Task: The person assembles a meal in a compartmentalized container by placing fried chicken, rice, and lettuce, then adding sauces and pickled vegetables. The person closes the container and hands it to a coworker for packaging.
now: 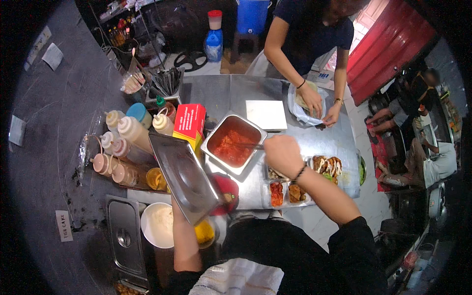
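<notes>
On your far left, a knobbed cover (123, 238) is lying beside a white bowl (158, 227), and the squeeze bottles (132, 132) are standing in a cluster above them. Your left hand (179, 209) is reaching up behind a steel lid (184, 174), which is slanting beside the bottles. The lid is hiding your fingers — I cannot tell whether they are pinching it or spreading beneath it. Below its lower end, something yellow is sitting in a dish (204, 232).

A red-and-yellow box (190, 122) is standing just behind the lid. Right of that box, the steel pan (233, 172) is resting on the metal counter (211, 93), with red, saucy food (230, 147) covering its bottom. A utensil (250, 146) is reaching into the food, and your right hand (284, 156) is gripping its handle, fingers curling closed around it just past the pan's right rim.

Beyond your right hand, a white square (266, 115) is lying flat. Nearer you, a filled tray (287, 205) is sitting partly under your right forearm, its compartments holding different foods. Farther right, across the counter, a co-worker is bending over a pale bag (296, 109) — both of their hands (332, 115) are working at its edge.
</notes>
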The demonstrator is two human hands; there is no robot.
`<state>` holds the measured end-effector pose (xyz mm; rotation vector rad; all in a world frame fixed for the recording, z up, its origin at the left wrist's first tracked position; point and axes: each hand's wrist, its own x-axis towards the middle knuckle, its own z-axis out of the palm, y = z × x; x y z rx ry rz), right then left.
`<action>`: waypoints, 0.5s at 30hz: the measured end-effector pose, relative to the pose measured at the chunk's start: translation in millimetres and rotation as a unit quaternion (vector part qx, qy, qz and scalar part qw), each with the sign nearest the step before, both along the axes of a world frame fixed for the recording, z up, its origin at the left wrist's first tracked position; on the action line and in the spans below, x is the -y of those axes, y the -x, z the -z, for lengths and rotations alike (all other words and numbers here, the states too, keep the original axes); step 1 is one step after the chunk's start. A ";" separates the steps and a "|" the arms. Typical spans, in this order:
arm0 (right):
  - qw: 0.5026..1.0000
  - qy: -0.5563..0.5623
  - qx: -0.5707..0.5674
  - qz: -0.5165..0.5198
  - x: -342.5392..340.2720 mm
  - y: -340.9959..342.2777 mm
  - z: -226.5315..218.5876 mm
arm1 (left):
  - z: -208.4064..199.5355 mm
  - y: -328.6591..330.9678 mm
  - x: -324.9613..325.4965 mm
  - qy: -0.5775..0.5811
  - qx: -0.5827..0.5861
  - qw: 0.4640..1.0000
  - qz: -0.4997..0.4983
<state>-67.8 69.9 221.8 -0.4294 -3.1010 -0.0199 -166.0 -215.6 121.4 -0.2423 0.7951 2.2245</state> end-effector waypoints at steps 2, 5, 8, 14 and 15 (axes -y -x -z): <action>0.998 0.010 0.031 0.044 -14.7 -25.7 -22.1 | 0.0 3.1 -6.2 0.005 -0.005 1.000 -0.001; 0.994 0.074 0.020 0.080 -26.9 -78.5 -74.2 | -5.9 5.9 -18.4 0.022 -0.013 1.000 -0.017; 0.976 0.101 0.087 0.170 -20.8 -126.1 -117.7 | -25.1 1.6 -26.7 0.027 -0.054 0.998 -0.011; 0.953 0.040 0.207 0.219 -8.5 -218.9 -21.3 | -45.5 -8.9 -60.8 0.032 -0.085 0.995 0.047; 0.958 0.038 0.201 0.202 -0.5 -225.0 0.9 | -47.8 -9.8 -65.9 0.039 -0.078 0.995 0.057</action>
